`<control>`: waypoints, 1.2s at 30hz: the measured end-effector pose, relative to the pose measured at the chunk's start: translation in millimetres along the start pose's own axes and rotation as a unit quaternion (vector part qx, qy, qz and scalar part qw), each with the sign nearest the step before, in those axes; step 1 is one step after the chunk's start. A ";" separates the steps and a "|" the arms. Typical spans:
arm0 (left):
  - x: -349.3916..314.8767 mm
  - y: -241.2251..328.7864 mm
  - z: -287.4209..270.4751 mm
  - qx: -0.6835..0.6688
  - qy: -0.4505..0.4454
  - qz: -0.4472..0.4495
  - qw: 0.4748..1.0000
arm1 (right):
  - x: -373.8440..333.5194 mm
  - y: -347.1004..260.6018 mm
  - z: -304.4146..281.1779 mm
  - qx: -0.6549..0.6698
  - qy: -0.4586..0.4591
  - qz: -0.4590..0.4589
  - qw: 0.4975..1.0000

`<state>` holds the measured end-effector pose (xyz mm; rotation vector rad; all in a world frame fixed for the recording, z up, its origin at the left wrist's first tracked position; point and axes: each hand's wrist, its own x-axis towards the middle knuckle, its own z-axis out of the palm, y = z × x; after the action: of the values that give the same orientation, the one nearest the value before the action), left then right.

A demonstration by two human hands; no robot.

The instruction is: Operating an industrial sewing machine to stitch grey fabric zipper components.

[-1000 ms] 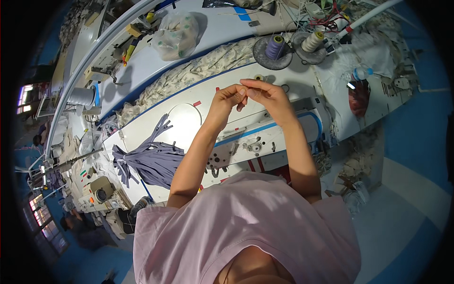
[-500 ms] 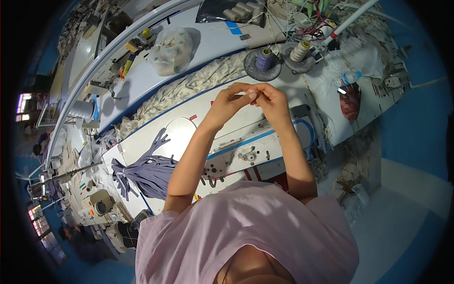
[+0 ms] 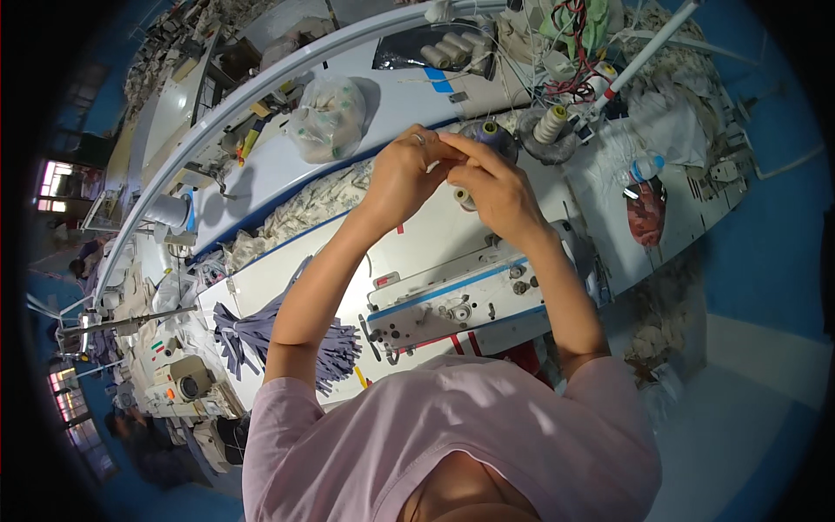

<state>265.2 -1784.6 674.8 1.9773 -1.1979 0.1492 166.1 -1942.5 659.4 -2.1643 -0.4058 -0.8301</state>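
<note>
My left hand (image 3: 402, 181) and my right hand (image 3: 503, 198) meet high over the table, fingertips pinched together. Whatever lies between the fingers is too small to make out. Just beyond them stands a cone of purple thread (image 3: 490, 133), partly covered by my right hand. A cone of cream thread (image 3: 550, 124) is to its right. Below the fingers, a small pale spool (image 3: 464, 199) shows between my hands. Nearer to me lies a white sewing machine (image 3: 461, 303) with a blue stripe, between my forearms.
A bundle of grey-purple fabric strips (image 3: 283, 341) lies left, beside my left forearm. Patterned fabric (image 3: 300, 209) runs behind the table. Farther back are a clear plastic bag (image 3: 327, 122) and several spools on black plastic (image 3: 387, 54). A water bottle (image 3: 645, 167) lies right, by a dark red item (image 3: 645, 216).
Both hands have risen and look larger, now partly covering the purple thread cone. The small pale spool has come into sight beneath them. The whole view has shifted slightly.
</note>
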 end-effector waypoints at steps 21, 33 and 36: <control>38.2 25.0 18.6 -0.465 0.100 -0.246 0.844 | 30.0 -2.7 -15.3 0.175 0.141 0.162 0.961; -5.4 8.2 3.8 -0.560 0.055 -0.185 0.806 | 11.8 25.9 -10.8 -0.071 0.203 0.071 0.974; -31.3 -5.5 7.5 -0.587 0.094 -0.204 0.777 | 7.0 24.7 4.4 -0.101 0.197 0.018 0.975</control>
<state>250.3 -1766.7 651.8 0.9845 -0.4367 -0.5118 186.0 -1955.3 648.4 -2.1108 -0.0823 -1.2943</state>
